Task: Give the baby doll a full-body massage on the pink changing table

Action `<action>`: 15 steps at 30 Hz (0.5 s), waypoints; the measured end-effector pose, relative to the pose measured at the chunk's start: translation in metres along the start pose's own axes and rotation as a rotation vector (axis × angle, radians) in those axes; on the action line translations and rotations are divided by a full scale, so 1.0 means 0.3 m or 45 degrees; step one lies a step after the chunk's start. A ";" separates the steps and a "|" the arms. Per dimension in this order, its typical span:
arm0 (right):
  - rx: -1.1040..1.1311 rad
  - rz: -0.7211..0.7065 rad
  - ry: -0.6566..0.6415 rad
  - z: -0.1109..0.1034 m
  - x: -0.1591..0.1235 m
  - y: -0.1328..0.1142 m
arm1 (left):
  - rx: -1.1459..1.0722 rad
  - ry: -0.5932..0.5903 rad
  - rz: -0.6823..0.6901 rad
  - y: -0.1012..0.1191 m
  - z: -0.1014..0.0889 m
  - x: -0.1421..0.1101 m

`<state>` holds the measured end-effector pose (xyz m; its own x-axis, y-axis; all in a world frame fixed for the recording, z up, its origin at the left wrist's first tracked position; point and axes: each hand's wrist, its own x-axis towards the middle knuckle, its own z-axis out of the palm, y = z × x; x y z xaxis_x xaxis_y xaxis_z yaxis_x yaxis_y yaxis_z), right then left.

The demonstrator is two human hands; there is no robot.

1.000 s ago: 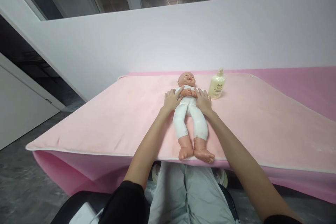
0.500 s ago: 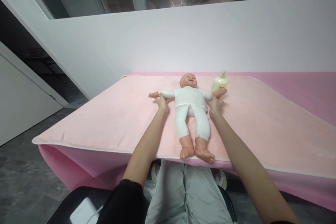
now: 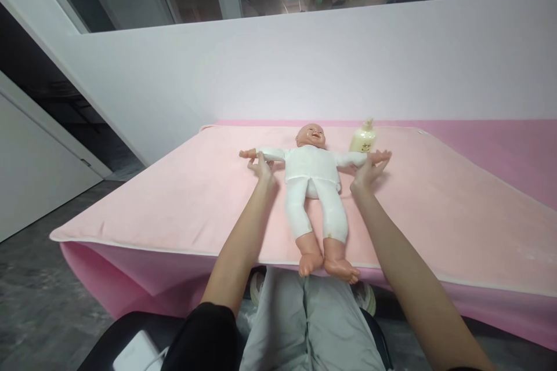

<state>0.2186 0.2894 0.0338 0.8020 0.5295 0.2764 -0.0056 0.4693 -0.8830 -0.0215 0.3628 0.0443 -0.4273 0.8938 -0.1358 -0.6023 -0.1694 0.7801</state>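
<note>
A baby doll [image 3: 311, 165] with a white cloth body lies on its back on a pink mat [image 3: 174, 197], head away from me and feet over the near edge. Its arms are stretched out sideways. My left hand [image 3: 263, 169] grips the doll's arm on the left near the wrist. On the other side, my right hand [image 3: 368, 174] is closed around the arm close to its wrist; some fingers are hidden beneath it. Just behind that arm stands a pale yellow pump bottle [image 3: 362, 138].
A white wall [image 3: 278, 69] with a window above it rises behind the table. Pink cloth [image 3: 130, 275] hangs from the front edge. Below left, a white device with a cable [image 3: 137, 352] lies on a black seat.
Both doll arms are spread wider and straighter, the right-hand one most. My right hand has moved right, my left slightly left. The doll's body has shifted a little left and toward me.
</note>
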 end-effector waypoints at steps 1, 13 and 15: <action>-0.072 -0.108 -0.044 0.008 -0.010 -0.009 | 0.066 -0.058 0.104 0.001 0.003 -0.006; -1.258 -0.776 -0.872 0.051 -0.099 -0.007 | 1.665 -1.064 1.156 -0.039 -0.012 -0.059; -1.233 -0.766 -0.876 0.051 -0.097 -0.009 | 1.562 -1.130 1.146 -0.046 -0.016 -0.047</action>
<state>0.1862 0.2835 0.0341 0.0649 0.7999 0.5966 0.8951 0.2176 -0.3891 -0.0104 0.3506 0.0326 0.4028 0.7133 0.5735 0.5798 -0.6837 0.4432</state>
